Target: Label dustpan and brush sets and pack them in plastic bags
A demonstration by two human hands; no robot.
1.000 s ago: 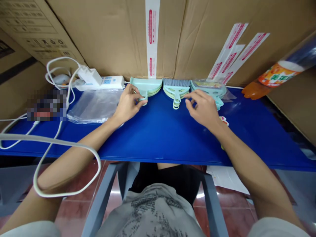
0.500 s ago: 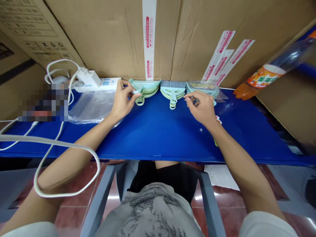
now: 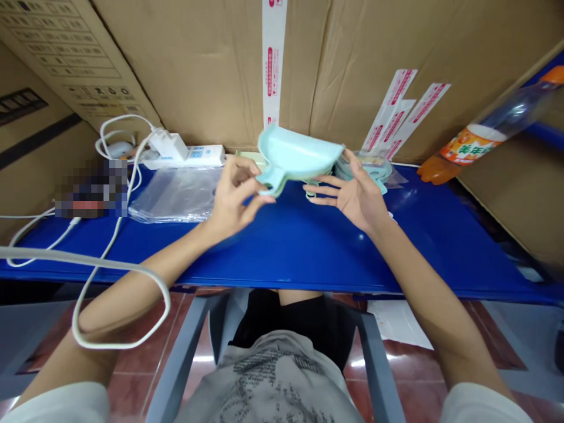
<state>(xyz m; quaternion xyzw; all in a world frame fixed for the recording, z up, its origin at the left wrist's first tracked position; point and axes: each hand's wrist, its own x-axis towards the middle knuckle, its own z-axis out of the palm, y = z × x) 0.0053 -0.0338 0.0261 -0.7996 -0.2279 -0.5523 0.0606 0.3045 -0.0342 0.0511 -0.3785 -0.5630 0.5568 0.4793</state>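
Note:
A light blue dustpan (image 3: 302,154) is raised above the back of the blue table, tilted, with its handle toward the left. My left hand (image 3: 238,197) pinches that handle between thumb and fingers. My right hand (image 3: 356,191) is spread, palm up, at the dustpan's right end, its fingertips by the rim. Behind the dustpan, a green dustpan (image 3: 251,157) shows in part at the left. The handles of small brushes (image 3: 311,191) stick out below it. Right of these, packed light blue pieces (image 3: 374,170) lie beside my right hand.
Clear plastic bags (image 3: 176,194) lie on the blue table (image 3: 286,252) at the left, before a white power strip (image 3: 207,154). A white cable (image 3: 165,299) loops over my left forearm. An orange drink bottle (image 3: 473,143) leans at the right. Cardboard (image 3: 211,70) walls the back.
The light blue dustpan has been lifted off the stack at the left and moved right and up in my left hand. My right hand has opened and turned toward it.

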